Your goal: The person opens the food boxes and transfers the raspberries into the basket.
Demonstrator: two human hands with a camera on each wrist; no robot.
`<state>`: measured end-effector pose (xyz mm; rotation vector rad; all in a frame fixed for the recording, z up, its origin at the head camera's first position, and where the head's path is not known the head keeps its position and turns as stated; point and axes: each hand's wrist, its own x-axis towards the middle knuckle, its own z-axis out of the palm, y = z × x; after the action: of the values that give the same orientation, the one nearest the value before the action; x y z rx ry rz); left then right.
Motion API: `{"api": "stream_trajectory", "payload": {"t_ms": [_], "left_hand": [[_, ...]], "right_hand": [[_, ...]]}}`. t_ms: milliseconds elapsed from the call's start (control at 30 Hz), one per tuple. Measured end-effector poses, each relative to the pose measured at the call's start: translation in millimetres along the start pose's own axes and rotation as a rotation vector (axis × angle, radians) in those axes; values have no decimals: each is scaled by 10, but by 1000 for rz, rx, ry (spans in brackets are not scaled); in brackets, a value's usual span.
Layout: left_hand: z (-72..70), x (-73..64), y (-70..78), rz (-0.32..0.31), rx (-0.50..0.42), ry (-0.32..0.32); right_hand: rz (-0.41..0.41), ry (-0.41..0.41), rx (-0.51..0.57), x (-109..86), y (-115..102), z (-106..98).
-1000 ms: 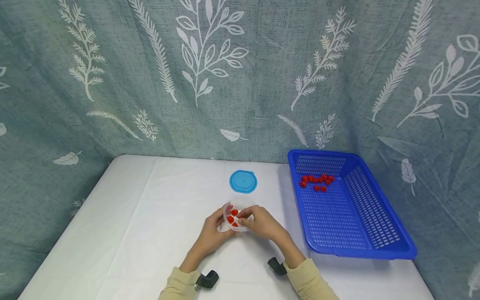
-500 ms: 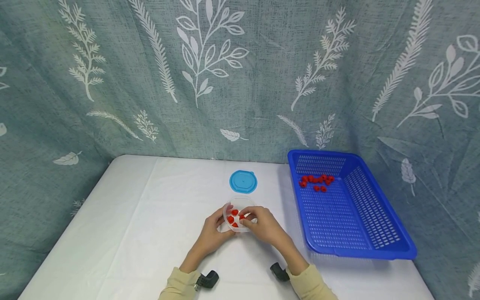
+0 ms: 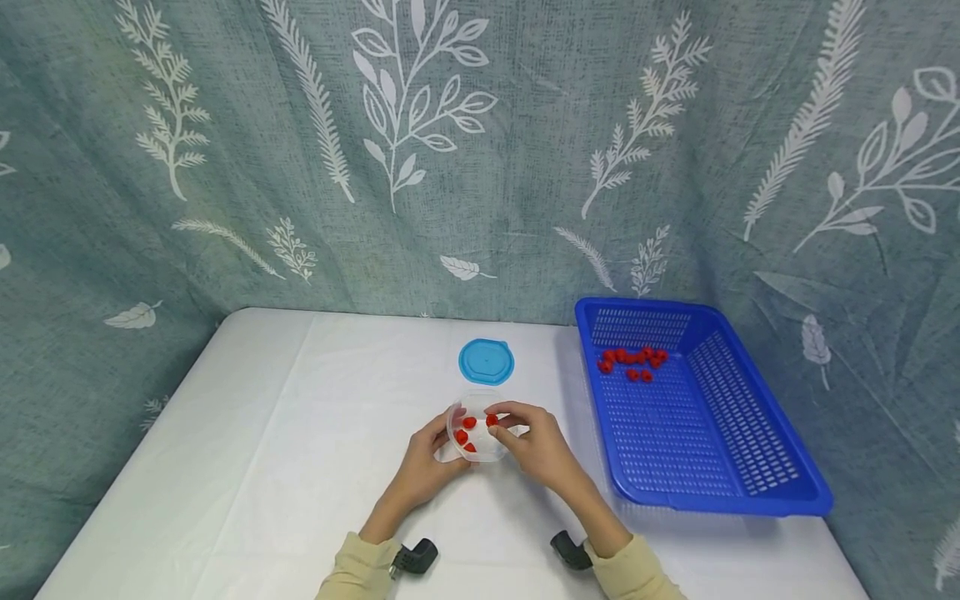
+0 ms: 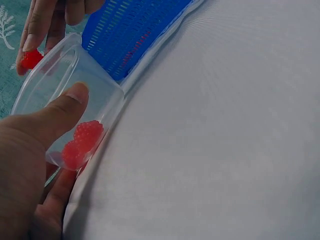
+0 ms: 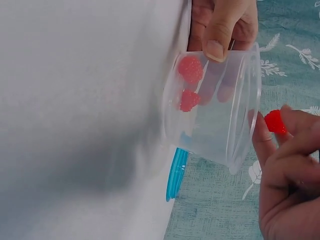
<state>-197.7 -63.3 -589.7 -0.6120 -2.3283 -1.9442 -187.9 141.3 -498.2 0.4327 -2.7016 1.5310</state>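
My left hand [image 3: 426,468] grips a clear plastic tub [image 4: 102,102] from its left side, thumb on the near wall and fingers round the far side. Several red raspberries [image 5: 190,70] lie in the bottom of the tub, toward the left hand. At the tub's open mouth, my right hand [image 3: 534,443] pinches one raspberry [image 5: 275,122] between thumb and fingertips, just outside the rim in the right wrist view. The tub is tilted in both wrist views. Behind it on the white table lies a round blue lid [image 3: 487,362].
A blue plastic basket [image 3: 720,492] with slotted walls stands at the right end of the white table [image 3: 247,467]. Several more raspberries [image 3: 633,358] are grouped at its far left. A green leaf-patterned curtain [image 3: 525,167] hangs behind the table.
My right hand has risen from inside the tub and shifted right and away, bringing a raspberry up to the rim. The left hand and the tub have stayed in place.
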Motion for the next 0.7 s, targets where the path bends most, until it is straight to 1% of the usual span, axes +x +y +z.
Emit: {"api": "stream_trajectory", "payload": {"t_ms": [100, 167, 267, 333, 467, 567, 700], "left_hand": [[-4, 1, 7, -6, 6, -9], [-6, 5, 14, -22, 4, -12], [-7, 7, 26, -43, 3, -15], [-7, 10, 34, -52, 0, -14], [-3, 7, 41, -55, -3, -11], [-1, 3, 46, -54, 0, -10], [-4, -3, 55, -69, 17, -9]], "right_hand": [[9, -30, 65, -12, 27, -22], [22, -52, 118, -22, 37, -37], [37, -90, 190, -41, 22, -66], [33, -112, 220, -55, 8, -85], [8, -150, 243, -89, -47, -128], [-5, -158, 248, -111, -101, -174], [-13, -162, 257, -137, -199, -267]]}}
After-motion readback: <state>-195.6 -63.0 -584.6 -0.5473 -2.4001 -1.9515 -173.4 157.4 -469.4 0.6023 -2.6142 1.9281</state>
